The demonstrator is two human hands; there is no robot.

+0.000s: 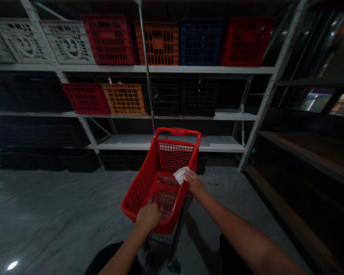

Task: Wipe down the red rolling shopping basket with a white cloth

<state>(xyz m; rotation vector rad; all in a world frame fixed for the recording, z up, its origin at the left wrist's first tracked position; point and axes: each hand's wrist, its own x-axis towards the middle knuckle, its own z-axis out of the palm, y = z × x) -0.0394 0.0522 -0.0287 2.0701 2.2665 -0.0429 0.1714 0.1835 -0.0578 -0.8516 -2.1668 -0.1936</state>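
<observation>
R hand [194, 182] pinched white cloth [179, 175] on right rim of red shopping cart [166, 228]; L hand [149, 214] curled over near rim — prob. best to brace there, press cloth flat. Cart stood on concrete floor [60, 206], far end nr shelving rack [123, 143] w/ plastic crates [124, 98] — rack + thin pole [145, 57] by far-left corner likely limited reach.

The hands [149, 216] partly hide cart [146, 179] and cloth [180, 175]

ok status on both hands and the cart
Left hand on near rim of red cart. Right hand holding white cloth at right rim. Shelf rack beyond; hands unobstructed.
</observation>
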